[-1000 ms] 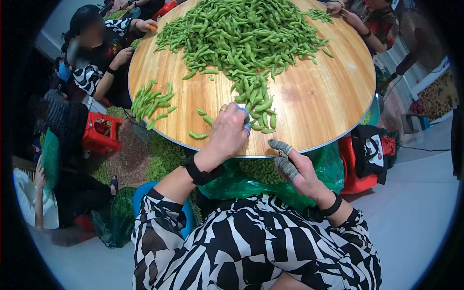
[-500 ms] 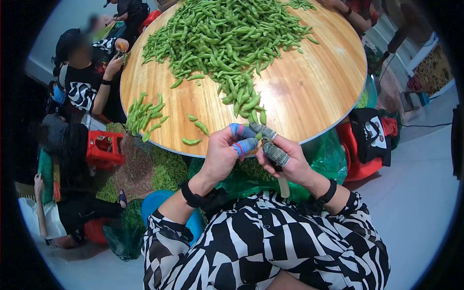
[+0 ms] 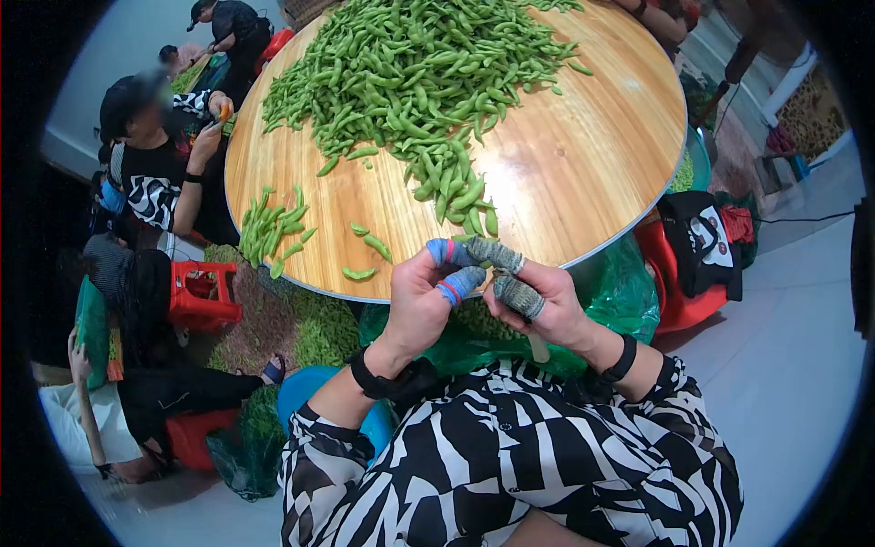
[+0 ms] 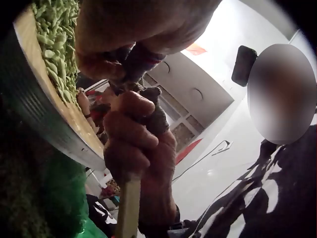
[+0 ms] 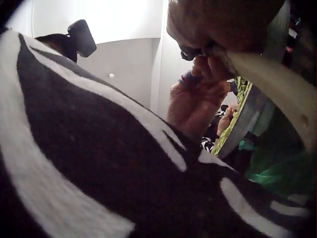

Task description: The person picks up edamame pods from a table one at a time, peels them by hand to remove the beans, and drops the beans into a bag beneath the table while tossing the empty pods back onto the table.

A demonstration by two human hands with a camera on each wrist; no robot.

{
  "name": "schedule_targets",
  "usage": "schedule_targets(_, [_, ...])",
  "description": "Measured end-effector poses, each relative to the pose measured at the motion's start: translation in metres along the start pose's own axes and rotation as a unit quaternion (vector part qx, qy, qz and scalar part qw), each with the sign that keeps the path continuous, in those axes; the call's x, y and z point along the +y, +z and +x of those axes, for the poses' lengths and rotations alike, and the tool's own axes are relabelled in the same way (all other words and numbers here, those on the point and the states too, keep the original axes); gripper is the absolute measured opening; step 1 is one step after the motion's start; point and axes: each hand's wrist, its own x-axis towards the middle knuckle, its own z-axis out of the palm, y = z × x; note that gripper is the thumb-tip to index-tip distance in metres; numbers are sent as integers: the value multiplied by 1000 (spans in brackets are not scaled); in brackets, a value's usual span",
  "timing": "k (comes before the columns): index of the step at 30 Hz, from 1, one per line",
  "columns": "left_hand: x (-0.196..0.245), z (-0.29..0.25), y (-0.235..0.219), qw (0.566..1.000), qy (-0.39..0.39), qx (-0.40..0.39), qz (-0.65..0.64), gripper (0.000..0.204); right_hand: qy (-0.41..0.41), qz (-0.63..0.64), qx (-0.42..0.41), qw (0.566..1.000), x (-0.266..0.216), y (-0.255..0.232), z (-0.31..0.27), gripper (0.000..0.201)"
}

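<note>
A pod [image 3: 488, 262] is pinched between the left hand [image 3: 421, 296] and right hand [image 3: 538, 305], whose curled fingers grip a knife handle [image 3: 539, 347] — a slip past the table's near edge [image 3: 365, 298] — fingertips could be nicked.

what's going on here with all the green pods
A person in a zebra-print top has both hands together at the near edge of a round wooden table. The left hand, fingertips wrapped in blue tape, and the right hand, in grey finger covers, work on a pod pinched between them. The right hand also grips a pale wooden handle. A big pile of green pods covers the table.
</note>
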Motion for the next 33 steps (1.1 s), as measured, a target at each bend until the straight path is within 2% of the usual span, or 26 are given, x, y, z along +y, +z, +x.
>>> schedule_targets(4, [-4,4,-7,998,-43,-38,-33,18,10,6,3,1000,3,-7,-1,41])
schedule_targets(5, [-5,5,-8,993,-59,-58,-85,19,17,14,4,1000,4,-7,-1,40])
schedule_targets(7, [-5,8,-9,973,-89,-95,-190,20,32,39,-6,999,0,-7,-1,41])
schedule_targets(10, [-3,12,-14,922,-186,-145,-308,21,68,129,-23,989,-2,-8,-2,41])
schedule_targets(12, [-3,11,-10,983,-108,-95,-117,19,86,171,-20,981,-3,-9,-1,40])
schedule_targets(13, [-2,9,-8,995,-67,-68,-20,18,92,174,-11,980,-3,-9,-2,39])
schedule_targets(15, [2,6,-5,987,41,-74,140,20,100,188,-9,977,-1,-10,-2,38])
schedule_targets(17, [5,4,-4,941,162,-65,288,24,101,211,-19,972,3,-11,-2,37])
schedule_targets(18, [6,4,-5,904,230,-53,355,27,104,232,-16,967,3,-10,-2,37])
schedule_targets(20, [7,4,-6,802,357,-25,477,33,113,274,-11,955,4,-6,-2,38])
schedule_targets(23, [11,3,-8,804,356,-27,476,26,117,318,0,941,8,0,-1,38])
schedule_targets(26, [11,1,-9,897,262,-42,353,18,113,311,-8,944,11,1,-1,39])
schedule_targets(28, [13,-2,-5,938,210,-34,274,11,99,290,-11,952,9,3,-1,40])
schedule_targets(32, [12,-8,-6,992,52,-33,111,7,94,237,9,967,9,2,-1,40])
schedule_targets(33, [13,-9,-5,991,46,-41,115,8,88,217,18,972,6,3,-1,39])
